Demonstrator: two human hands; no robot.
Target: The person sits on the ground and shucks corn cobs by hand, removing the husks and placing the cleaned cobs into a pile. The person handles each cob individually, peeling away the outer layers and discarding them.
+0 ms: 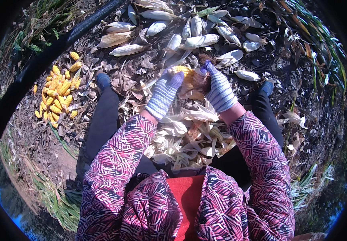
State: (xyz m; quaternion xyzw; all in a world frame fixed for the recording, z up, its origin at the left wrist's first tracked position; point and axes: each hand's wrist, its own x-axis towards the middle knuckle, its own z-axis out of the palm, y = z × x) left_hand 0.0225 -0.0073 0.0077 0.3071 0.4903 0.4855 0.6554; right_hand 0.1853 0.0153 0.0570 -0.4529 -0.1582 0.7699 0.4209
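Between my hands is a partly husked corn cob (184, 71), its yellow kernels bare toward the left. My left hand (165, 92), in a striped knit glove with purple fingertips, grips the bare kernel end. In a matching glove, my right hand (220, 87) holds the peeled-back husk (198, 79) at the cob's other end, where brown silk (206, 58) sticks up. Directly beneath, between my legs, lies a heap of stripped pale husks (188, 135). How the fingers wrap the underside of the cob is hidden.
Beyond my hands, several unhusked corn ears (200, 41) lie scattered over dry leaves. A pile of bare yellow cobs (57, 93) rests on the ground to the left, outside my left leg (102, 120). Cut stalks (321, 54) lie at the far right. A dark strap (40, 60) crosses the upper left.
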